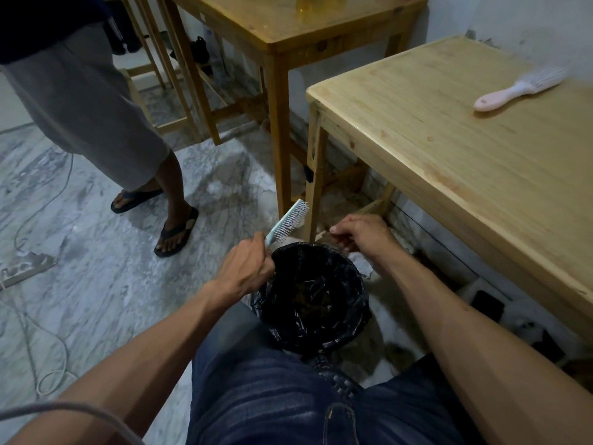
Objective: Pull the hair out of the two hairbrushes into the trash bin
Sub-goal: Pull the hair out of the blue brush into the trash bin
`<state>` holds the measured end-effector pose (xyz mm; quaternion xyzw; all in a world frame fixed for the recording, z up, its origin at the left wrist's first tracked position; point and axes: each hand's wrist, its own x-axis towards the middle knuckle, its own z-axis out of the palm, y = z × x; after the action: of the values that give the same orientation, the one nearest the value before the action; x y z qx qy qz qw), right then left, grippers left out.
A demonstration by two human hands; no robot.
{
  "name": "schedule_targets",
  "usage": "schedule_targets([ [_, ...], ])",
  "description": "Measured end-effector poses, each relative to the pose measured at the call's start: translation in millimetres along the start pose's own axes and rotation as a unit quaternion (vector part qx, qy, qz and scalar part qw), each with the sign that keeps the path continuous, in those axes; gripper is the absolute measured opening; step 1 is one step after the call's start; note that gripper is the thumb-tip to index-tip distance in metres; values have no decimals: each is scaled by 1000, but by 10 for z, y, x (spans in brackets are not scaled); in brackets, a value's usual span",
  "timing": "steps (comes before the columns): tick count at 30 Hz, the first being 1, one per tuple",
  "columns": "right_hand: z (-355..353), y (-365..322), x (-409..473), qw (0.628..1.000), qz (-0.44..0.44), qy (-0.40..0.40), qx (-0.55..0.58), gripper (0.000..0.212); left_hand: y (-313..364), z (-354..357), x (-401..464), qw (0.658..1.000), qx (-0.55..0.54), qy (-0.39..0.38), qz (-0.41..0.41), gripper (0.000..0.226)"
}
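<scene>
Gripping pale-blue hairbrush (286, 223), white bristles, over bin (313, 297)

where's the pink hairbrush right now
The pink plastic hairbrush lies on the light wooden table at upper right of the head view, untouched, far from both hands.

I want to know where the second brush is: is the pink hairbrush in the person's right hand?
No, the pink hairbrush lies on the light wooden table, while the right hand hovers over the trash bin.

marble floor (96, 252), wooden tables (465, 162), white wall (513, 14)
</scene>
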<state>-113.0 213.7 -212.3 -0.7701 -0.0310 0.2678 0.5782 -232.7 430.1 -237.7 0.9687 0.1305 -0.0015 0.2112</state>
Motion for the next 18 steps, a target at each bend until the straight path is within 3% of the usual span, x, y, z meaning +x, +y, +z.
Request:
schedule_targets([
  [5,91,11,-47,978,72,-88,-174,19,61,11,7,999,-32,-10,17,15],
  [8,163,14,-19,956,86,-77,-271,26,121,-11,15,998,-48,-14,26,15],
  [9,184,14,-11,957,82,-67,-271,38,137,-20,13,998,-47,-16,32,15],
  [11,208,10,29,979,67,-45,-187,75,158,-48,-1,998,-39,-16,43,13],
  [12,221,-15,34,991,58,-43,-115,82,163,-61,-7,998,-36,-14,49,12],
  [16,227,-121,31,989,26,-87,118,91,180,-131,-13,996,-9,-4,85,14],
  [18,193,-110,43,977,14,-112,182,97,189,-170,-10,995,1,8,103,13],
])
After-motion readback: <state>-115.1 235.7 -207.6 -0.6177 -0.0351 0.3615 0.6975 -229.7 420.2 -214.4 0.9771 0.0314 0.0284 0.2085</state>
